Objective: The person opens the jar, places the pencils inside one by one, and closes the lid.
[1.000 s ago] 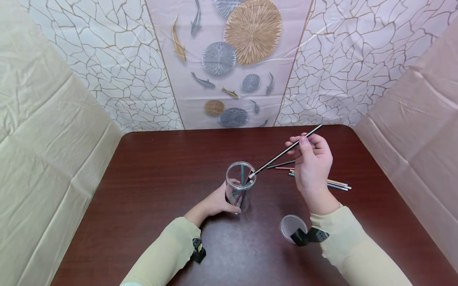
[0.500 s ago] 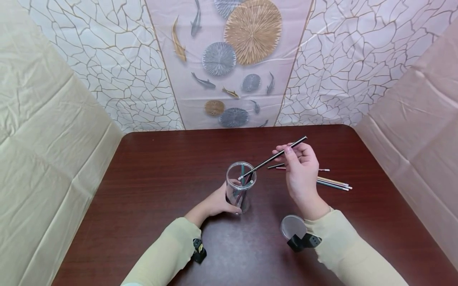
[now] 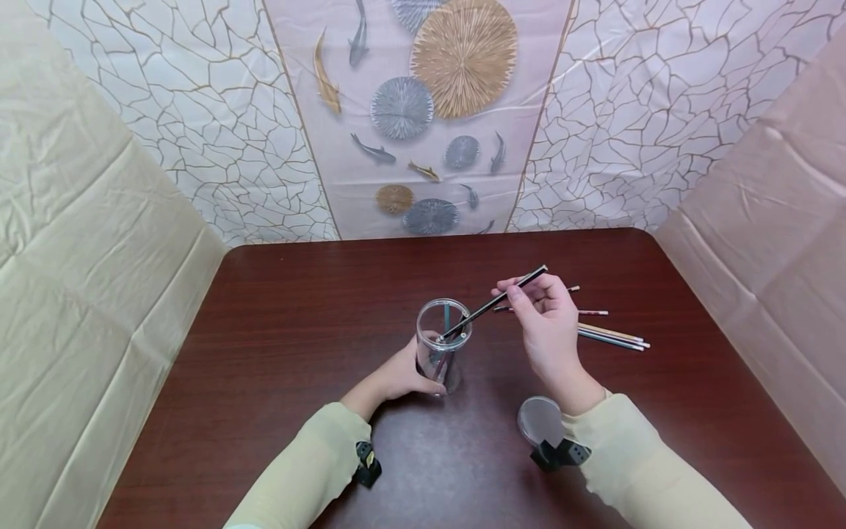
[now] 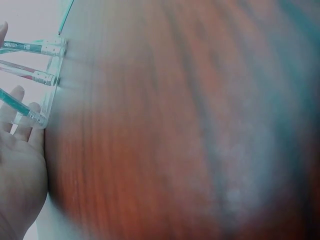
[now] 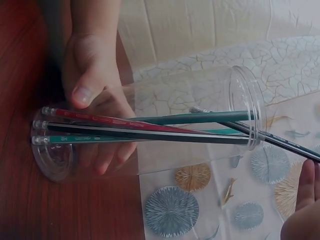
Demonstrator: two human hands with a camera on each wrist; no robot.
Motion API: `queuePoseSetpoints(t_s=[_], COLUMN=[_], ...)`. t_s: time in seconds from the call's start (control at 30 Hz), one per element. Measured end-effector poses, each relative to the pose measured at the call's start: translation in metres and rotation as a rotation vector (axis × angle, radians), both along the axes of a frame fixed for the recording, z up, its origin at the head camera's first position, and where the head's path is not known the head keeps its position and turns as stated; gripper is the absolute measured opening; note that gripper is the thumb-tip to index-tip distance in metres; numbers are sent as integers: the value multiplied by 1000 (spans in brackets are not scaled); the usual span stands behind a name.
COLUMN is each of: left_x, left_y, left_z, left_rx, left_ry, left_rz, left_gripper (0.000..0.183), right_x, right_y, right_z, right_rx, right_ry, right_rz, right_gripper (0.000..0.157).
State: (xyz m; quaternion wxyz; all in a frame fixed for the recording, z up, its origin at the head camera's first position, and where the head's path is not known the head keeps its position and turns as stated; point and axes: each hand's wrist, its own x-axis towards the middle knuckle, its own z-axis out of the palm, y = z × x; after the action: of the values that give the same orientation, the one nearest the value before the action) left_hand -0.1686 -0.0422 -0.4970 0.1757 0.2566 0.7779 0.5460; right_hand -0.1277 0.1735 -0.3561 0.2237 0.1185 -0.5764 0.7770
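A tall clear plastic jar [image 3: 444, 300] stands upright on the table, and my left hand [image 3: 403, 371] grips its lower part, thumb on one side and fingers round the other. Through its wall in the right wrist view, several pencils show, including a red pencil [image 5: 110, 119], a black one [image 5: 100, 130] and a green one [image 5: 80, 139], eraser ends down. My right hand [image 3: 548, 330] pinches a black pencil with light stripes [image 3: 492, 303]. That pencil slants down through the jar's mouth, its eraser end inside the upper part.
More pencils [image 3: 611, 336] lie on the dark wooden table [image 3: 317, 316], behind and right of my right hand. A round clear lid [image 3: 538, 419] lies near my right wrist, partly covered by the wrist camera [image 3: 560, 454]. Fabric-covered walls surround the table's back and sides.
My right hand has moved left and toward me, lowering the pencil's eraser end from the jar's rim into its mouth. The left hand and jar have stayed in place.
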Motion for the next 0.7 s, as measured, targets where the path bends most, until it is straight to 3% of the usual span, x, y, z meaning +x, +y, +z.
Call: queuePoseSetpoints(t_s=[0.43, 0.6, 0.7], left_x=[2, 1, 0], left_y=[1, 0, 0], left_z=[1, -1, -3], left_rx=[23, 42, 42], left_ry=[-27, -34, -18], left_rz=[7, -4, -6], left_gripper=[88, 87, 87], right_x=[2, 2, 2], right_y=[-6, -7, -7], right_z=[-7, -8, -7], right_rx=[106, 131, 157], right_ry=[-47, -53, -46], right_rz=[64, 52, 43], right_gripper=[12, 9, 15])
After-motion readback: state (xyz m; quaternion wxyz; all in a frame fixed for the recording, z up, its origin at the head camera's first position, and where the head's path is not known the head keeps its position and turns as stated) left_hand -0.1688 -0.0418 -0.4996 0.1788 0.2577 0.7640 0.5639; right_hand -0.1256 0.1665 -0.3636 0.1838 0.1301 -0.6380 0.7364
